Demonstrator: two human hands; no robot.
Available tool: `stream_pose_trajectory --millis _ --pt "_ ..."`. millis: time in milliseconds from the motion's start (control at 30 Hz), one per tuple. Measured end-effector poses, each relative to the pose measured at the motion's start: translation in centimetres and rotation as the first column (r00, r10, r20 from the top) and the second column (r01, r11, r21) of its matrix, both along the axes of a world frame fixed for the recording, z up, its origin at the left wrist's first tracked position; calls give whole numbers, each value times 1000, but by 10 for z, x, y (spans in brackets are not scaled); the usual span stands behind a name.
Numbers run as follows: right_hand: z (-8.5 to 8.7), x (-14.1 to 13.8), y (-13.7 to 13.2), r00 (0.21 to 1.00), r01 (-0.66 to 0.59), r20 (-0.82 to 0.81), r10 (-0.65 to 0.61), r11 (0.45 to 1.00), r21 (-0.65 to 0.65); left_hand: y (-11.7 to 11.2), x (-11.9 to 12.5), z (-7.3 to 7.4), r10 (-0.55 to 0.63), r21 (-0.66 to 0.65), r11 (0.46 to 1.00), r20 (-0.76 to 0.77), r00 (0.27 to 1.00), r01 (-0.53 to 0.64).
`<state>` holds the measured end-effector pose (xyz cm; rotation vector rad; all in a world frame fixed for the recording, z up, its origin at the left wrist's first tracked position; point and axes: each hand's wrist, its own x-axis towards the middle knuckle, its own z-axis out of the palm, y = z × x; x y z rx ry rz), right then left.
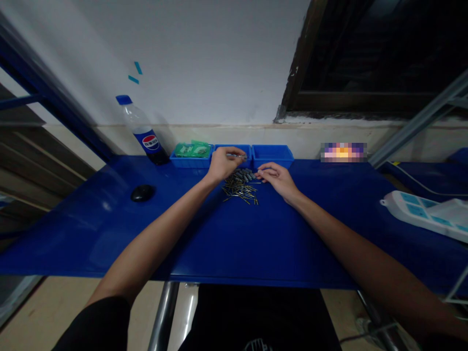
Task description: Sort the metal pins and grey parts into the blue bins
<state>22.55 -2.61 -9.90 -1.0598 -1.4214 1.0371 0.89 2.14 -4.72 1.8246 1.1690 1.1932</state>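
A pile of several small metal pins (241,186) lies on the blue table (234,234) in front of three blue bins. My left hand (223,163) is raised over the middle blue bin (234,155), its fingers pinched on one small metal pin. My right hand (278,178) rests on the table at the pile's right edge, fingertips touching the pins, fingers curled loosely.
The left blue bin (192,155) holds green packets; the right blue bin (272,155) looks empty. A cola bottle (142,131) stands at the back left, a black mouse (142,193) lies left of the pile, and a white power strip (427,214) sits at the right.
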Motion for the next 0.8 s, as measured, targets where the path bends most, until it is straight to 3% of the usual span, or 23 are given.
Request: stream_pose_trajectory --millis 133,267,400,533,800 --pt "-7 1 1 986 -4 168 -20 990 141 5 -3 1 121 -8 993 66 990 -121" --pt "-4 0 -6 880 -101 470 -67 941 323 6 -4 3 59 34 998 48 997 -61" --pt "-4 -1 -10 751 -278 659 -47 882 380 2 -2 8 -13 97 995 -106 994 24" --pt "-7 2 -8 697 -314 714 -61 870 380 -2 -1 11 -67 139 986 -190 979 95" --pt "0 4 -10 717 -216 684 -135 890 401 -3 -1 8 -108 165 974 -254 961 153"
